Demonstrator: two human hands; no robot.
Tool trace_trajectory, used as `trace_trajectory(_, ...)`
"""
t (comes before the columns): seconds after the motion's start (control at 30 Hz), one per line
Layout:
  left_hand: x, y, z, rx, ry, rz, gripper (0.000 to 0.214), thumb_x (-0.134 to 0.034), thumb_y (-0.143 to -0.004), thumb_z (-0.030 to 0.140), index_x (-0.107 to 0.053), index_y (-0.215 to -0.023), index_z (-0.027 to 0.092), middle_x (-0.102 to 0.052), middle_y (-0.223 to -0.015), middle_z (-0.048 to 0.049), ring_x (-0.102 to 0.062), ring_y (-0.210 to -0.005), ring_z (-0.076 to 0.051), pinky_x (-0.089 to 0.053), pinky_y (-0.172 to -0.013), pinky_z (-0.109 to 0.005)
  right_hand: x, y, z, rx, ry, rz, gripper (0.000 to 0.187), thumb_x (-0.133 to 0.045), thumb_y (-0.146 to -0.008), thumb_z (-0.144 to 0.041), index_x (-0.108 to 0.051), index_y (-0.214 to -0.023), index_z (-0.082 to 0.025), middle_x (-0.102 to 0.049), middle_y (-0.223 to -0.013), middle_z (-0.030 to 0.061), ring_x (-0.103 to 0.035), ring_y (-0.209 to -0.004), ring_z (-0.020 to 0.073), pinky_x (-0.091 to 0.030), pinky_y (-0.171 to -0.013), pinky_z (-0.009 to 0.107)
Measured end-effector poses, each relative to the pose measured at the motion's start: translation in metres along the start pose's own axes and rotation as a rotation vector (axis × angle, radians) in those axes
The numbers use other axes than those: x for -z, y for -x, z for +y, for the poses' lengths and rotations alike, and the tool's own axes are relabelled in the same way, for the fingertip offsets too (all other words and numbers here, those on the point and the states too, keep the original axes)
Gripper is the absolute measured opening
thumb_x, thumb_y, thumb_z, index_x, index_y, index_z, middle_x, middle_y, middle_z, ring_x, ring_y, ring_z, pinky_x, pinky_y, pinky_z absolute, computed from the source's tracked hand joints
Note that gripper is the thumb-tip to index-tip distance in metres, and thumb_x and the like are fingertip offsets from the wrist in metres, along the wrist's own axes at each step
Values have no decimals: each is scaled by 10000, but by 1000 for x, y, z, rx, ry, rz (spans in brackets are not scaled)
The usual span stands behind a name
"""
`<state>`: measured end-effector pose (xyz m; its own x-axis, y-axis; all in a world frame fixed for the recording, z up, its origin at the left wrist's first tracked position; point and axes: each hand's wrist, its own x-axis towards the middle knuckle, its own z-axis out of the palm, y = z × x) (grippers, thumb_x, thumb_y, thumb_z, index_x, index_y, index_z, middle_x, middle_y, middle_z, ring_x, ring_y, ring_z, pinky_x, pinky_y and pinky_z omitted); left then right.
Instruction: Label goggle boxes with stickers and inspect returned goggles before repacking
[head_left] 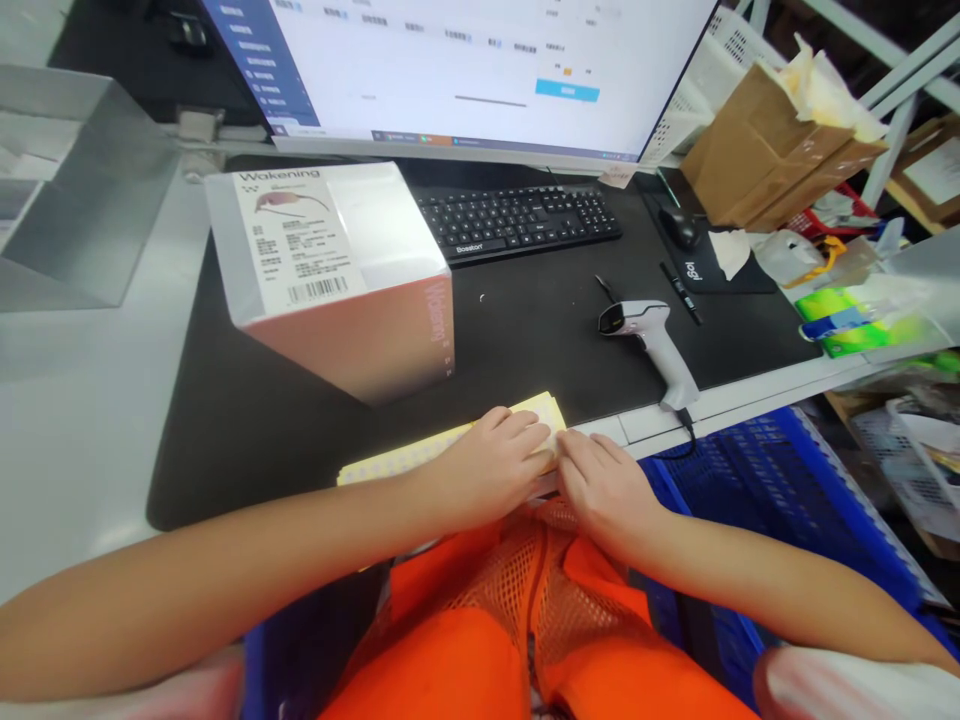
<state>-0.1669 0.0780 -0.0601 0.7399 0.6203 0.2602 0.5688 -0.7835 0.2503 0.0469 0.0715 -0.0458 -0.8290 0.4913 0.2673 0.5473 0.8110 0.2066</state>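
A stack of pale yellow sheets [405,462] with rows of faint spots, seemingly sticker sheets, lies at the front edge of the desk. My left hand [495,468] rests over the stack, its fingers together and curled at the right end. At that same end, my right hand [611,490] has its fingertips pinched at the corner, close against the left fingers. Both thumbs are mostly hidden. Behind the sheets stands a white and pink box [352,330] with a printed label on top.
A barcode scanner [652,340] lies right of the box, with a pen [681,293] beside it. Farther back are a keyboard [525,220], a mouse [679,227] and a monitor [480,60]. Blue crates [780,500] stand below the desk's right edge. A grey bin [97,240] is at left.
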Motion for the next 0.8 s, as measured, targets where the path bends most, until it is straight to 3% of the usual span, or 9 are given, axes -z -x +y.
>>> trace_trajectory(0.2, 0, 1, -1, -1, -8, -15, 196, -540, -1013, 340, -638, -1090, 189, -626, -1126, -78, -544, -1114, -283, -411, -859, -421, 5, -5, 19, 35, -180, -110, 262, -476, -974, -92, -710, -858, -72, -696, -922, 161, -631, -861, 253, -537, -791, 398)
trace_trajectory(0.37, 3, 0, -2, -1, -1, -30, 252, -649, -942, 346, -638, -1137, 187, -625, -1200, -92, -529, -1185, -304, -411, -905, -432, 8, -4, 39, 16, -366, -99, 205, -552, -995, -150, -736, -908, -120, -729, -1044, 125, -659, -922, 218, -554, -819, 364)
trace_trajectory(0.63, 2, -1, -2, -13, -8, 11, 221, -510, -1026, 343, -635, -1105, 179, -643, -1137, -91, -549, -1143, -289, -417, -879, -426, 14, -8, 21, 108, -120, -148, 279, -453, -983, -84, -726, -1004, -32, -714, -1050, 177, -638, -1016, 284, -522, -892, 430)
trace_trajectory(0.8, 1, -2, -1, -33, -29, 52, 199, -520, -1029, 347, -635, -1063, 188, -644, -1113, -84, -557, -1093, -282, -415, -851, -418, 16, -11, 12, 137, -15, -136, 345, -394, -972, -66, -737, -939, -38, -712, -1002, 202, -631, -961, 290, -491, -856, 425)
